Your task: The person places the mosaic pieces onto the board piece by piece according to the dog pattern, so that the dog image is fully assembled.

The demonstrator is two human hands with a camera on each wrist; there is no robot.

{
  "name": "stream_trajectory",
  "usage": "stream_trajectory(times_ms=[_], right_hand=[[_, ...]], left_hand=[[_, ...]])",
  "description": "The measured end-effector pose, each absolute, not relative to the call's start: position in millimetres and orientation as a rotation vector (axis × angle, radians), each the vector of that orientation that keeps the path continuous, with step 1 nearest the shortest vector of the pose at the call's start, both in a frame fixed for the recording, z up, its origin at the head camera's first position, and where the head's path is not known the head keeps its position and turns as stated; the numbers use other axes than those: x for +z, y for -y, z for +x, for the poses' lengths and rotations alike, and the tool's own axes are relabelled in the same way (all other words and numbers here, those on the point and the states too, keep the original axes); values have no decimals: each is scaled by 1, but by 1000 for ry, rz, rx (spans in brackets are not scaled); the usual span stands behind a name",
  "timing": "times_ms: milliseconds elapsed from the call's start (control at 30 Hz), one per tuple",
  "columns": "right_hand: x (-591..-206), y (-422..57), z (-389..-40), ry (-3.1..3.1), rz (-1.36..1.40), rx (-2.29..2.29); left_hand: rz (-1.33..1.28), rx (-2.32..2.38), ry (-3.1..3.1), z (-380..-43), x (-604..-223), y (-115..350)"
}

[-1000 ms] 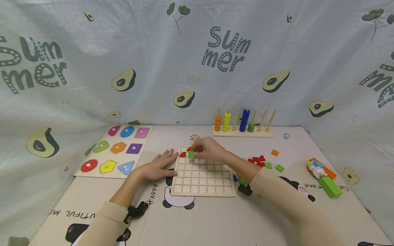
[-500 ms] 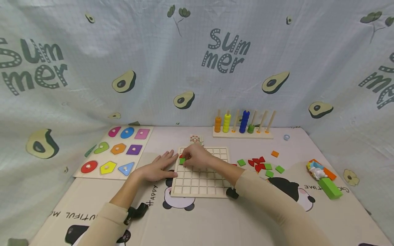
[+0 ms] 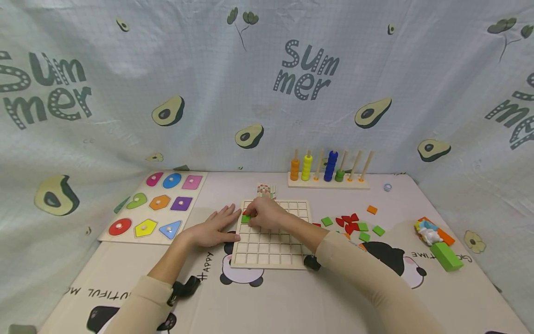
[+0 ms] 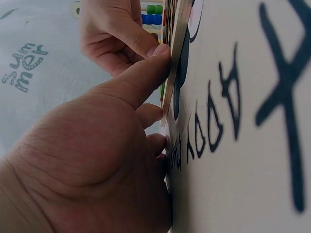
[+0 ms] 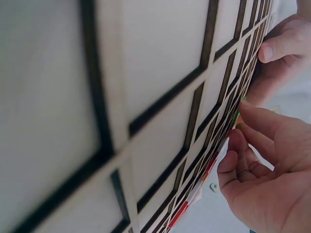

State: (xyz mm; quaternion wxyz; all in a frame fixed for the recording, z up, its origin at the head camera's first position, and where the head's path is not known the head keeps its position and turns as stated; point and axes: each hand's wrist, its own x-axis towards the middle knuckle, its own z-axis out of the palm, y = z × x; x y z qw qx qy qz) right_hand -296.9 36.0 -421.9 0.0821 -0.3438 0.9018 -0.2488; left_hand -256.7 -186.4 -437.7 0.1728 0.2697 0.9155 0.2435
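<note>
A wooden grid board (image 3: 271, 257) lies flat on the table. At its left edge my left hand (image 3: 210, 228) rests with fingers spread and straight, the thumb against the board's rim. My right hand (image 3: 267, 213) is over the board's upper left part, thumb and curled fingers pinching a green square tile (image 3: 245, 219) at a cell in the left column, second row. Just beyond it shows a bit of a red piece (image 3: 245, 213). The right wrist view has the green tile's edge (image 5: 236, 116) at my fingertips, and a red piece (image 5: 179, 213) lies in the grid farther along.
Right of the board are loose red pieces (image 3: 350, 227), green squares (image 3: 365, 236) and an orange tile (image 3: 372, 209). A patterned card (image 3: 264, 189) lies behind the board. A shape puzzle (image 3: 192, 195) is at left, a peg stacker (image 3: 329, 184) behind, a green block (image 3: 446, 256) far right.
My right hand has carried the green tile left and toward me, from the top row to the left column's second row, then nearly stopped. My left hand stays put.
</note>
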Motion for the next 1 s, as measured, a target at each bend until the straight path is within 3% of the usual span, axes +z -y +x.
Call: stream_trajectory(times_ms=[500,733,1000], right_hand=[[-408,-54,-294,-2689,-1104,-801],[-375,-118,-285,-2708,-1114,-1030],[-366,-210,-276,-2772,-953,-1010]], left_hand=[[751,678,-2595,-256,-439,184],[738,672,-2598,-256,-438,183],[707,680,-2606,-254,-436,184]])
